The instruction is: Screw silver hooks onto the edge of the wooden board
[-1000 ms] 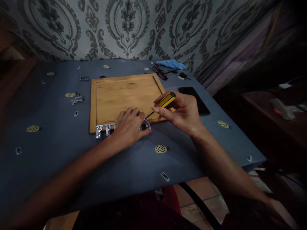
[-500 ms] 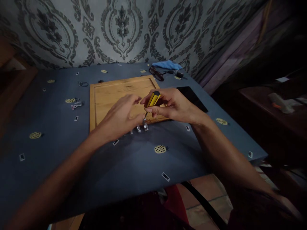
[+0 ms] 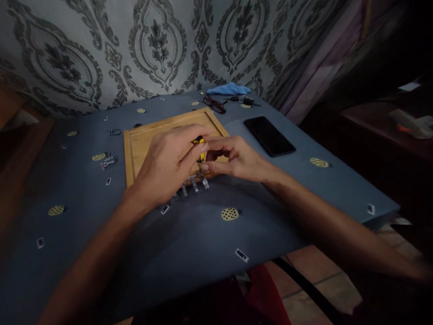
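A small screwdriver (image 3: 202,155) with a yellow and black handle stands nearly upright over the near edge of a wooden board (image 3: 129,155). My left hand (image 3: 165,158) is closed round the top of its handle, thumb and fingers pinching it. Lower down, my right hand (image 3: 237,158) pinches at the base of the handle, its other fingers curled. The tip is hidden behind my fingertips. Just below them, several small shiny metal parts (image 3: 194,185) are lined up along the board's near edge.
A black phone (image 3: 269,136) lies right of the board. Behind it are glasses (image 3: 214,104), a dark object with a strap (image 3: 245,100) and a blue cloth (image 3: 228,89). More small metal pieces (image 3: 107,162) and a ring-shaped clip (image 3: 115,132) lie on the left of the blue tablecloth (image 3: 84,194).
My left hand has come over and closed on the top of the screwdriver handle. My right fingers have moved down toward its base, and the screwdriver is more upright. The view has shifted slightly.
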Available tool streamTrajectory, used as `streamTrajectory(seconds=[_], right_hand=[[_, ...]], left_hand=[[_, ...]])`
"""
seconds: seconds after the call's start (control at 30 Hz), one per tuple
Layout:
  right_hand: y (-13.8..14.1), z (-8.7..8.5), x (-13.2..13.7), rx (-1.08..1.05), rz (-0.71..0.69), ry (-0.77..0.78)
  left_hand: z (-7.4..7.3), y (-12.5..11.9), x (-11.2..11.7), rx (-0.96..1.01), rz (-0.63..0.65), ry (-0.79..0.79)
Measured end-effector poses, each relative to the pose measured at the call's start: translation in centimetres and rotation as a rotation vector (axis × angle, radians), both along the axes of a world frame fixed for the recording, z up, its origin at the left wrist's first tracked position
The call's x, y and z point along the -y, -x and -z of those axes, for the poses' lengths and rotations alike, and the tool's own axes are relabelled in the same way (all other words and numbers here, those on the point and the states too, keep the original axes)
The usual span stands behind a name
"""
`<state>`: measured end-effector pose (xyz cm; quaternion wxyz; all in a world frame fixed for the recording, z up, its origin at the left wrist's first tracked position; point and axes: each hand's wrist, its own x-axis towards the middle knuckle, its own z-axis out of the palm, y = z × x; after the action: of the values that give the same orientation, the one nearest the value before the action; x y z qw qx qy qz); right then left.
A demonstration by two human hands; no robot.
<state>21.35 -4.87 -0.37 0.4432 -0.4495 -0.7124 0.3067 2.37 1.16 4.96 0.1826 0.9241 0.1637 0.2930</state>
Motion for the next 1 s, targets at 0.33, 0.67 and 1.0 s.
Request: streamTrajectory(seconds=[0.33, 0.67, 1.0], right_hand=[[-0.3, 4.8, 0.8, 0.04, 0.064, 0.132], [-0.3, 4.2, 0.9, 0.142, 0.055, 0.089], [-1.5, 2.8, 1.4, 0.072, -0.151, 0.275]], left_hand=[[0.3, -0.1, 0.3, 0.061, -0.059, -0.108], [0.3, -0.3, 1.6, 0.009, -0.243, -0.12], [-0.7, 0.4, 0.7, -0.179, -0.095, -0.037]])
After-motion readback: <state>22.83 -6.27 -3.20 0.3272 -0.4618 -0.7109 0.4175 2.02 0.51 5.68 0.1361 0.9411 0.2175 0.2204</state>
